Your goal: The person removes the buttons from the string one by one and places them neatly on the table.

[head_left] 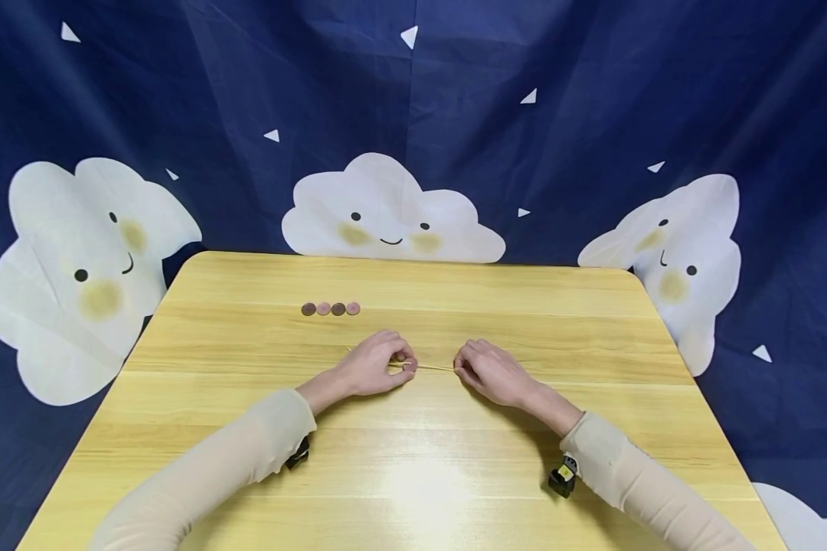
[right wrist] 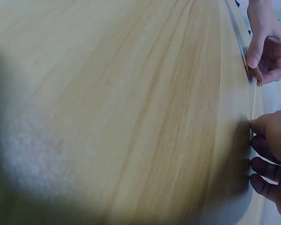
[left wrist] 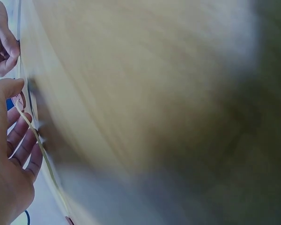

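Observation:
My left hand (head_left: 375, 365) pinches a small pinkish button (left wrist: 18, 99) between thumb and index finger, its other fingers loosely bent. Through the button passes a thin yellow cord (head_left: 436, 368), stretched low over the table between both hands. In the left wrist view a length of the cord trails back past the left fingers. Thumb and fingers of my right hand (head_left: 492, 371) pinch the cord a short way to the right of the button. That fingertip grip hides the cord's right end.
Several round buttons, dark brown and pinkish, lie in a touching row (head_left: 338, 309) beyond the left hand. The light wooden table (head_left: 524, 306) ends at a dark blue curtain (head_left: 455, 115) with clouds and white triangles.

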The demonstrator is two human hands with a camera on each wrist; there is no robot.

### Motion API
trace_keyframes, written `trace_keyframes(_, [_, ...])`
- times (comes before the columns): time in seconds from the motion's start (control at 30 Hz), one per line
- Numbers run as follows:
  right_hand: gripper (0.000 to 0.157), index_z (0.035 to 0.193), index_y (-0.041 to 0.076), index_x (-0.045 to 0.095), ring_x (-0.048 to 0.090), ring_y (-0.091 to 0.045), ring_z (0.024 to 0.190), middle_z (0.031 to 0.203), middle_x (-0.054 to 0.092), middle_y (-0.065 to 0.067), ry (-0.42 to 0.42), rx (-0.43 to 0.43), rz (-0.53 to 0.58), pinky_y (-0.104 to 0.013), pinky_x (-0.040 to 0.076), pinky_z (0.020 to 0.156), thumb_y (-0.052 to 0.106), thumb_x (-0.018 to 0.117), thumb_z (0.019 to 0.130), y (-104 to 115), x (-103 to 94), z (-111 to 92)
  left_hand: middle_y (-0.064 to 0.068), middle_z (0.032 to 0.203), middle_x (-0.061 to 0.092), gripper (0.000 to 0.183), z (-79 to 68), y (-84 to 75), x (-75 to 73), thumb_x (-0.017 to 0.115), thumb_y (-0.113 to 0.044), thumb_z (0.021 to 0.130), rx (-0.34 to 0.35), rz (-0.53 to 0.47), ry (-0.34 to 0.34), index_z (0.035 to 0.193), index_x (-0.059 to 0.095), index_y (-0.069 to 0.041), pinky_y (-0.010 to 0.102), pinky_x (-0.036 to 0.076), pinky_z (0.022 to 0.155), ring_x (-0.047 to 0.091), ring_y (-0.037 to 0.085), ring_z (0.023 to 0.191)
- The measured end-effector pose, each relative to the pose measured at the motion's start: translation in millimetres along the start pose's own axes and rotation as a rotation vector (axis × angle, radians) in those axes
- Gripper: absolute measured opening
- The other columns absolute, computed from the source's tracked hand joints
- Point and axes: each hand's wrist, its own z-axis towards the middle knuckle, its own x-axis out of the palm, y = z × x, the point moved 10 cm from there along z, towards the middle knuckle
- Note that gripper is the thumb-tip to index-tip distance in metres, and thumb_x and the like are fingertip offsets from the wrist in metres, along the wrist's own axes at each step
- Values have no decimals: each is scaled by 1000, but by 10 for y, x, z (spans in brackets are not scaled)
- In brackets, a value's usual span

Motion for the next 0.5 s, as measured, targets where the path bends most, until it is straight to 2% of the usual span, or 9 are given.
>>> trace_keyframes(0.27, [5,100,15,67,60,-15,91,96,67,2,-4,-3,1,-34,53,80,18,66,103,4,-4,-11,-6,96,66,21,-54,60,-74,79,-30,92,-23,-15,-9,106,74,-16,33,54,91,59,11,95])
trace_keyframes(0.5, [5,100,15,67,61,-16,92,97,67,1,-6,-1,1,-35,54,81,18,66,103,-2,-4,-8,-7,98,66,22,-111,153,-124,79,-34,92,-50,5,-14,107,74,-19,33,54,93,59,11,98])
